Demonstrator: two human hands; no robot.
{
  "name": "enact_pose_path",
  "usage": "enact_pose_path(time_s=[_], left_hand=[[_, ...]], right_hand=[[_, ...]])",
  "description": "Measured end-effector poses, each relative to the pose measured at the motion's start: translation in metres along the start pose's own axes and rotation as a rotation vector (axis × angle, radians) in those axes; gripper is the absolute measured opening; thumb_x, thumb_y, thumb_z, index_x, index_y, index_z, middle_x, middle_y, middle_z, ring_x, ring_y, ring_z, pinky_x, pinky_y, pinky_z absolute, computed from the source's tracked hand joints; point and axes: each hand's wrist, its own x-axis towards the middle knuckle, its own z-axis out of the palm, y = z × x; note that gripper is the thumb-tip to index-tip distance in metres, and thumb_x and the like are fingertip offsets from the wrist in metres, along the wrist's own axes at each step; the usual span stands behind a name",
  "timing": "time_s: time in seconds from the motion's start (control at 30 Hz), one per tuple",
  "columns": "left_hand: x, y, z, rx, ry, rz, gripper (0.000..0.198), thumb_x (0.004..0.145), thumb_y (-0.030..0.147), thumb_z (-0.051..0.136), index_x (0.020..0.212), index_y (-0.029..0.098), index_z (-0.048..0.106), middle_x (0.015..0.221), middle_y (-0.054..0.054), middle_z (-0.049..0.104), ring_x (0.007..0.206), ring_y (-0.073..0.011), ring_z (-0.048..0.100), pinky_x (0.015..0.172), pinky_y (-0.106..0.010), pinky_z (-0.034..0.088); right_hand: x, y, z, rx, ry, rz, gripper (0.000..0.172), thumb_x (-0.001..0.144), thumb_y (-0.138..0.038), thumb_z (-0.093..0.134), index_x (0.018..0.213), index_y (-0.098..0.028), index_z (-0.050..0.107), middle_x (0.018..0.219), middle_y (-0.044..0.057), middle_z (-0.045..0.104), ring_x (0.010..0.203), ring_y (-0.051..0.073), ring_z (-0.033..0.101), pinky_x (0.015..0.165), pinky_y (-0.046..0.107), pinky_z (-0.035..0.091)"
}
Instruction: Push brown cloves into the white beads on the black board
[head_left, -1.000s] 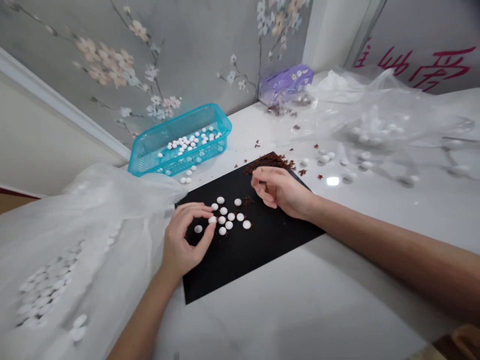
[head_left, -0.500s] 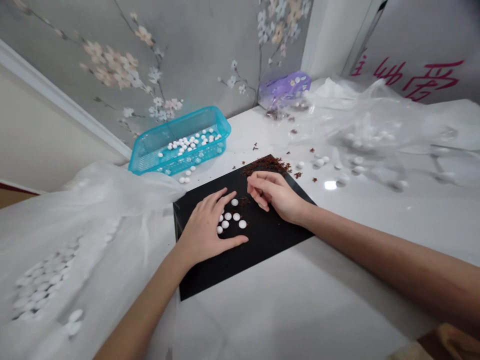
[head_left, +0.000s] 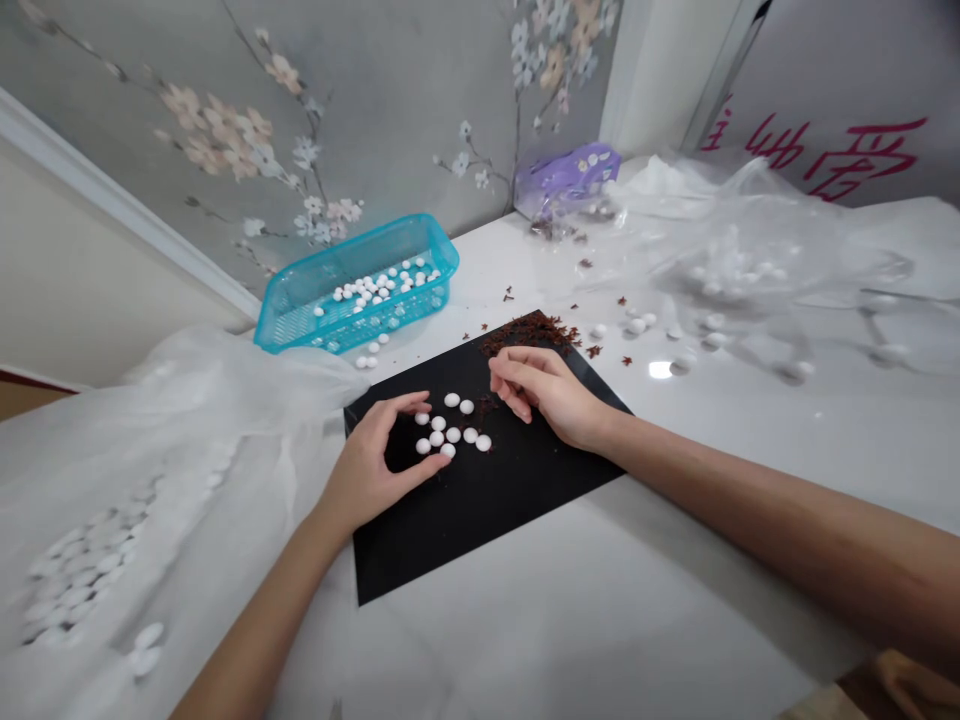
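Observation:
Several small white balls point(head_left: 453, 435) lie in a loose cluster on a black mat point(head_left: 442, 540). My left hand point(head_left: 367, 465) curves around the left side of the cluster, its thumb and fingers spread apart. The thumb tip is at the nearest ball, seemingly touching it. On the right half of the mat, my right hand point(head_left: 551, 395) has its fingers curled in with the thumb against them; whatever they may pinch is hidden. Beyond it, a heap of small reddish-brown star-shaped pieces point(head_left: 540, 330) covers the far corner. A few brown bits point(head_left: 486, 405) lie beside the right fingertips.
A blue plastic basket point(head_left: 270, 310) holding white balls stands behind the mat. Clear plastic bags point(head_left: 247, 380) with more balls lie at the left, and another plastic bag point(head_left: 750, 220) at the right. A purple package point(head_left: 566, 180) rests by the wall. Loose balls point(head_left: 636, 326) dot the white table.
My left hand has drawn back to the left, uncovering more of the white balls, which lie slightly rearranged. My right hand is nearly unmoved.

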Motion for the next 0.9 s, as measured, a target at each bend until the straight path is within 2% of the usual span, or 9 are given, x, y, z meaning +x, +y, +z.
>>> enact_pose_path(time_s=[0.17,0.23,0.3,0.37,0.43,0.5,0.7,0.8,0.9], left_hand=[[-0.009,-0.007,-0.002,0.02,0.066,-0.02,0.047,0.077,0.035,0.063,0.119,0.023,0.048,0.107,-0.005,0.062,0.099,-0.0211,0.058,0.09,-0.038,0.044],[-0.009,-0.01,-0.002,0.011,0.089,-0.049,0.037,0.082,0.033,0.056,0.117,0.023,0.051,0.105,-0.004,0.063,0.098,-0.0196,0.059,0.089,-0.036,0.045],[-0.008,-0.013,-0.002,0.02,0.11,-0.049,0.024,0.087,0.03,0.049,0.107,0.022,0.058,0.101,-0.003,0.065,0.096,-0.0182,0.059,0.088,-0.034,0.045],[-0.006,-0.016,-0.001,0.044,0.125,-0.031,0.019,0.088,0.028,0.048,0.097,0.021,0.063,0.097,-0.003,0.066,0.094,-0.0174,0.058,0.086,-0.032,0.044],[-0.005,-0.017,0.0,0.063,0.135,-0.025,0.017,0.086,0.028,0.051,0.092,0.021,0.065,0.094,-0.003,0.066,0.092,-0.0172,0.058,0.085,-0.032,0.044],[-0.005,-0.016,0.0,0.064,0.136,-0.033,0.015,0.085,0.029,0.053,0.09,0.021,0.065,0.093,-0.002,0.066,0.09,-0.0169,0.058,0.084,-0.031,0.044],[-0.008,-0.012,0.001,-0.002,0.175,-0.08,0.011,0.082,0.03,0.057,0.085,0.021,0.064,0.09,-0.001,0.067,0.086,-0.0163,0.061,0.081,-0.03,0.046],[-0.009,-0.01,0.002,0.0,0.169,-0.079,0.011,0.08,0.03,0.059,0.087,0.022,0.064,0.09,-0.001,0.067,0.086,-0.0159,0.061,0.081,-0.029,0.046],[-0.01,-0.006,0.002,0.014,0.174,-0.072,0.01,0.08,0.029,0.061,0.087,0.023,0.065,0.089,0.0,0.067,0.084,-0.0154,0.061,0.078,-0.029,0.046]], right_hand=[[0.001,0.001,0.0,-0.026,0.002,-0.001,0.032,0.079,-0.04,0.056,0.058,-0.016,0.048,0.049,-0.006,0.042,0.035,0.003,0.033,0.037,0.02,0.025],[0.001,0.002,0.0,-0.102,0.017,-0.009,0.031,0.081,-0.038,0.052,0.059,-0.017,0.047,0.05,-0.006,0.041,0.036,0.004,0.033,0.039,0.021,0.026],[0.002,0.001,-0.002,-0.327,0.048,-0.081,0.022,0.08,-0.032,0.052,0.064,-0.016,0.05,0.056,-0.004,0.045,0.039,0.005,0.035,0.041,0.021,0.028],[0.002,0.001,-0.005,-0.677,0.023,-0.198,0.008,0.075,-0.023,0.056,0.074,-0.015,0.057,0.069,-0.001,0.052,0.047,0.006,0.04,0.046,0.022,0.032],[0.001,0.001,-0.008,-0.991,-0.052,-0.277,0.012,0.072,-0.017,0.057,0.083,-0.015,0.062,0.083,0.003,0.057,0.058,0.009,0.049,0.054,0.023,0.036],[0.001,0.002,-0.011,-1.154,-0.107,-0.28,0.012,0.074,-0.014,0.055,0.083,-0.015,0.063,0.088,0.005,0.059,0.069,0.013,0.054,0.06,0.024,0.039],[0.003,0.004,-0.012,-1.178,-0.139,-0.285,0.013,0.081,-0.013,0.049,0.077,-0.016,0.061,0.086,0.003,0.059,0.069,0.012,0.055,0.064,0.024,0.039],[0.002,0.003,-0.009,-1.114,-0.078,-0.292,0.012,0.087,-0.019,0.045,0.085,-0.016,0.057,0.089,0.004,0.059,0.067,0.012,0.053,0.061,0.024,0.039],[0.001,0.002,-0.007,-1.048,-0.039,-0.283,0.012,0.088,-0.02,0.044,0.088,-0.016,0.055,0.084,0.003,0.061,0.066,0.012,0.053,0.059,0.024,0.039]])
